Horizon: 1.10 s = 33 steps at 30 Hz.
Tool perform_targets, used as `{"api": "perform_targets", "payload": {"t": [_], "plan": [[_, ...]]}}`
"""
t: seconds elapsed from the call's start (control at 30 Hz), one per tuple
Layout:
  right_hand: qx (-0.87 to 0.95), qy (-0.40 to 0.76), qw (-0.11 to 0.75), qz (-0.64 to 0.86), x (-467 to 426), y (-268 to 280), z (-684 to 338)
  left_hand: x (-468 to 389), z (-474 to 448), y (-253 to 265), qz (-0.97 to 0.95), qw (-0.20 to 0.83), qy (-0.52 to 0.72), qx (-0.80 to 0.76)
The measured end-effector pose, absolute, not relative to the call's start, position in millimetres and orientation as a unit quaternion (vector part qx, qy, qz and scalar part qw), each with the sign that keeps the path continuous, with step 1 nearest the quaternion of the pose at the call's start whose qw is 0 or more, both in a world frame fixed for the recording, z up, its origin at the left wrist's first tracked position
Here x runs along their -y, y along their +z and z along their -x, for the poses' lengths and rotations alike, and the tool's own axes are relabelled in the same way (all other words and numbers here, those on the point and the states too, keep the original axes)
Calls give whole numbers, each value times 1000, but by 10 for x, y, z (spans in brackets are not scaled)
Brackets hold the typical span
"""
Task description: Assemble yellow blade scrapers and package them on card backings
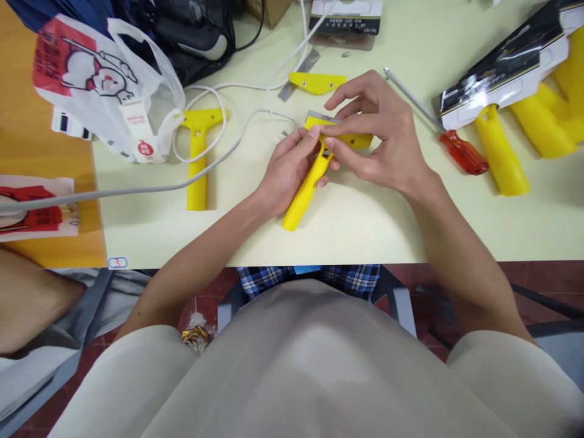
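My left hand (289,167) is closed around a yellow scraper (305,193), its handle tilted toward the table's front edge. A strip of grey blade (323,117) shows along the far side of the head. Over the head, my right hand (381,131) pinches thumb and index finger close together near a hole; whatever lies between those fingertips is too small to make out. Just beyond lies a loose yellow clamp plate (318,83) with two holes, beside a flat grey blade (298,76). A small screw (345,55) rests farther back.
A screwdriver (463,152) with a red handle lies at right, near yellow scrapers (504,152) in black-and-white packaging (502,67). Another yellow scraper (197,158) lies at left under a white cable (223,149). A plastic bag (109,79) stands back left. Another person's arm (36,301) is at far left.
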State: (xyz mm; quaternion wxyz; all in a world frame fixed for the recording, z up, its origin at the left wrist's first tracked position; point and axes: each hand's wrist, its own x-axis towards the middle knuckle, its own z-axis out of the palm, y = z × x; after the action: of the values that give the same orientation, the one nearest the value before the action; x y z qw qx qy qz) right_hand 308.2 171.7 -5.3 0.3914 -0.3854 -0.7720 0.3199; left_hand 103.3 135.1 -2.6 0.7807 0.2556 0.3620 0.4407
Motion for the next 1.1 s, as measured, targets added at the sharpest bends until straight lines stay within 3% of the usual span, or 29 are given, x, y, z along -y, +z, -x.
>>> {"api": "perform_targets", "payload": {"t": [0.13,0.37,1.1], "plan": [[738,347,419,399,-1693,-52,-3047,-1351,-1044,-16,-234,777,422,-404],[682,390,391,479,-1629,67,-2983,-1356,-1058,-38,-254,769,408,-421],[649,464,426,428,-1686,-26,-3001,-1329,-1032,-44,-256,774,400,-419]]}}
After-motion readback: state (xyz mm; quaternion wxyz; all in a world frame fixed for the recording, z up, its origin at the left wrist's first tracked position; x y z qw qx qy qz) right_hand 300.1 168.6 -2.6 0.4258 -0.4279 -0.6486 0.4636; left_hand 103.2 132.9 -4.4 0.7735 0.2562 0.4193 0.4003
